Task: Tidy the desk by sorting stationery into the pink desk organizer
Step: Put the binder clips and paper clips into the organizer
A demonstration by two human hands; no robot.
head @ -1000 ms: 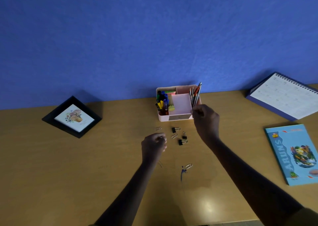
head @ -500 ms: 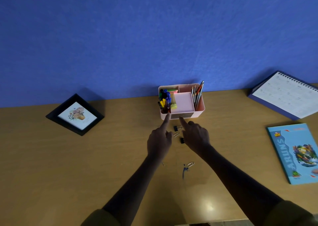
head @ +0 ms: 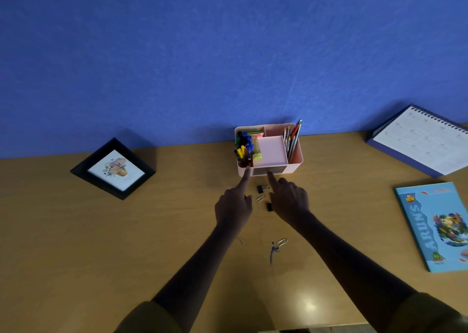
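**Both forefingers now at the organizer's front**

We are bringing the left hand (head: 233, 206) and right hand (head: 291, 201) in from a second ago, onto the front wall of the pink desk organizer (head: 298, 155) at the worktop's (head: 126, 244) back edge. Each grip is holding nothing, forefinger outstretched. Binder clips (head: 260, 188) are lying loose just below; we are probably opening its drawer (head: 278, 171) for them.

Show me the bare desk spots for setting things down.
Free: the desk between picture frame and pink organizer; also between organizer and notebook. Crowded: in front of the organizer, with left hand, right hand, binder clips and paper clip.
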